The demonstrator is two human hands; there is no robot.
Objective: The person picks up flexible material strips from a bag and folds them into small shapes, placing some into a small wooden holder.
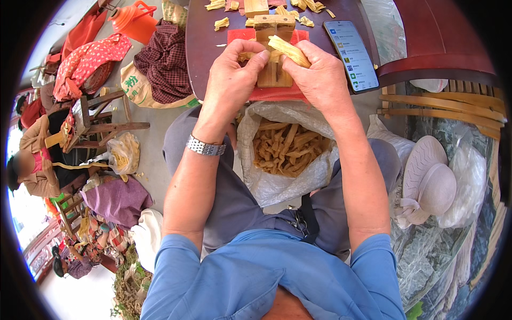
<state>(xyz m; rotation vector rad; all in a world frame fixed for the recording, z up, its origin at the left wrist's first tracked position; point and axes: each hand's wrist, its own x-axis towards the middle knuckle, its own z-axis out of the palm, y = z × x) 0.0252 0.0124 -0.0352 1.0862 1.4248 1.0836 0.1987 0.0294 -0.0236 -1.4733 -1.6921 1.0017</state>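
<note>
My left hand (240,66) is closed at the left side of a wooden block tool (274,77), pinching part of a yellowish dried strip, partly hidden by my fingers. My right hand (314,74) grips a pale yellow, crinkled strip piece (288,49) that slants over the tool. The tool stands on a red mat (272,94) on the dark table (208,64). Below the table edge, between my knees, an open white woven sack (250,186) holds several brownish-yellow strips (285,149).
Yellow scraps (221,24) and a phone (351,56) lie on the table. An orange container (133,24) and cloths (160,64) are at left, near other people (40,154) working beside wooden stools (106,125). Right are wooden slats (437,106) and a hat (424,181).
</note>
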